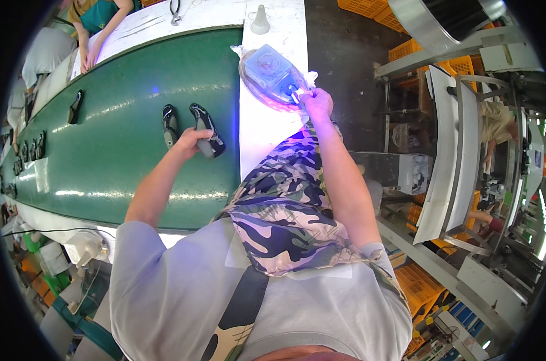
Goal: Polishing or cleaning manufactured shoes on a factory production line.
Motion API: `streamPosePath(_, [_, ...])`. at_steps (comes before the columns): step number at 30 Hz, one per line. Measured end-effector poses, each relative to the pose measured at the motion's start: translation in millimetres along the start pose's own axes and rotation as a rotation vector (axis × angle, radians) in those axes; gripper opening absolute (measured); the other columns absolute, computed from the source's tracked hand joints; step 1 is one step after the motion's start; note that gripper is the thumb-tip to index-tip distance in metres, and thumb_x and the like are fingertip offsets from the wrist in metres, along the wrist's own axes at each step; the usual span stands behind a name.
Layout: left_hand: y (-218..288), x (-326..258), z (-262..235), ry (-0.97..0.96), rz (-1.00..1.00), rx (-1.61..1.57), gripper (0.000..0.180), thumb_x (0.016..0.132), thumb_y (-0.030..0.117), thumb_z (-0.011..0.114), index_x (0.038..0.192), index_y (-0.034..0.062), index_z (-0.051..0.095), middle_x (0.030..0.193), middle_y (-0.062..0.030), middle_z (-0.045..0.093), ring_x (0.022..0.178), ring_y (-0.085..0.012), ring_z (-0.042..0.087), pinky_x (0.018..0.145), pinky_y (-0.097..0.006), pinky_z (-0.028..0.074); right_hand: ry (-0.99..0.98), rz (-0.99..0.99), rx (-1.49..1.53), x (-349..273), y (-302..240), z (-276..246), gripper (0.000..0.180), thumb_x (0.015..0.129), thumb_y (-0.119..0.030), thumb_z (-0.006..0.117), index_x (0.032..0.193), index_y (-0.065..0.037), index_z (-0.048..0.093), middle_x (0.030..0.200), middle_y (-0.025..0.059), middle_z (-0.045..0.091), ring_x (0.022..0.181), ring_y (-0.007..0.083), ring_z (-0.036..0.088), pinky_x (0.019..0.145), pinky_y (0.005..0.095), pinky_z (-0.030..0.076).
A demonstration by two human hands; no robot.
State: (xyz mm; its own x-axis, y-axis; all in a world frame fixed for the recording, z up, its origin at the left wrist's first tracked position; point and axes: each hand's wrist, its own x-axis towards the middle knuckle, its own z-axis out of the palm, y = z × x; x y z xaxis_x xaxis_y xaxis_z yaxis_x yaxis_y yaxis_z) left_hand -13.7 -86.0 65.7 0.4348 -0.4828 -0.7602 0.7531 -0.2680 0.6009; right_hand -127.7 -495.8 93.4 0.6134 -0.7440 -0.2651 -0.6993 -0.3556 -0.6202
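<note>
My left hand [193, 139] is closed on the heel part of a black shoe [202, 117] with pale line markings, over the green belt. Just left of it lies a similar shoe [169, 120], its lower end close to my fingers. My right hand [318, 103] is closed at the rim of a round tray [253, 84], its fingers pinching something small that I cannot make out. A bluish translucent square container [267, 65] sits in the tray, lit blue-violet. Whitish crumpled material [311, 78] shows beside the right fingers.
The green belt [122, 150] carries another dark shoe [76, 107] and several more [33, 147] farther left. A grey cone [260, 21] and pliers [175, 12] lie on the white table edge. Across the belt are a person's hands [88, 57]. Metal racks [465, 162] stand at right.
</note>
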Motion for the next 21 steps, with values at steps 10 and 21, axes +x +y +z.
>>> streamPosePath(10, [78, -22, 136, -0.009, 0.752, 0.122, 0.058, 0.069, 0.006, 0.084, 0.12, -0.0007, 0.059, 0.112, -0.0092, 0.069, 0.106, -0.0207, 0.065, 0.096, -0.037, 0.052, 0.137, 0.02, 0.347, 2, 23, -28, 0.013, 0.076, -0.008, 0.08, 0.08, -0.003, 0.069, 0.077, 0.0052, 0.069, 0.059, 0.0128, 0.061, 0.057, 0.0292, 0.05])
streamPosePath(21, [150, -58, 208, -0.221, 1.74, 0.858, 0.048, 0.072, 0.0, 0.081, 0.114, -0.0002, 0.058, 0.116, -0.0211, 0.068, 0.109, -0.0338, 0.069, 0.094, -0.04, 0.056, -0.119, -0.374, 1.138, -88, -77, -134, 0.016, 0.078, 0.002, 0.077, 0.087, -0.001, 0.065, 0.083, 0.0014, 0.064, 0.072, 0.0077, 0.059, 0.065, 0.0236, 0.051])
